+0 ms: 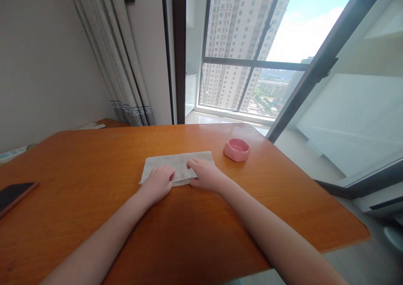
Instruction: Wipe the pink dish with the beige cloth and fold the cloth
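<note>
A folded pale grey cloth (176, 164) lies flat in the middle of an orange wooden table (94, 159). My left hand (159, 183) rests palm down on the cloth's near left part. My right hand (204, 175) rests on its near right part, fingers curled at the cloth's near edge. Both hands press on the cloth; whether either one pinches an edge is hidden under the fingers.
A small pink dish (237, 149) stands to the right of the cloth. A dark phone (14, 194) lies at the table's left edge. The table's right edge (343, 201) drops off toward a glass door and window. Curtains (122, 66) hang behind.
</note>
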`<action>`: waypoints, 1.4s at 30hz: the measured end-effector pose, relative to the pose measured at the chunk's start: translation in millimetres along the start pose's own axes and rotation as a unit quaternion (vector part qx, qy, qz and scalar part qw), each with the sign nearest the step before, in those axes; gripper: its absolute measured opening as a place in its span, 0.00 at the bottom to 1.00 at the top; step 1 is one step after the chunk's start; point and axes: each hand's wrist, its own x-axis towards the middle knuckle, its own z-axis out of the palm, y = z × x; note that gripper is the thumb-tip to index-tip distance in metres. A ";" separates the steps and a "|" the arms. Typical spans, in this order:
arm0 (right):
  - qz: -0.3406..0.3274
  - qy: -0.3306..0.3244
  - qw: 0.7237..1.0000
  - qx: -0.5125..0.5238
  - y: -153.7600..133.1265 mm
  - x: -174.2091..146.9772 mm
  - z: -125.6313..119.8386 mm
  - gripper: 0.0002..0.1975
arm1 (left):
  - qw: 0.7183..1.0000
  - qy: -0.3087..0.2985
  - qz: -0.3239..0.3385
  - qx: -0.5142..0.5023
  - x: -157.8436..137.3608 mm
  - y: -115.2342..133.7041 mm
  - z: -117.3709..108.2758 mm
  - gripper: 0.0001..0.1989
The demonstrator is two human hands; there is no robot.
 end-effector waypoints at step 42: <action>0.276 -0.020 0.961 -0.015 57.5 13.9 42.5 0.34 | 0.977 0.062 -0.195 -0.062 11.2 -80.4 10.8 0.18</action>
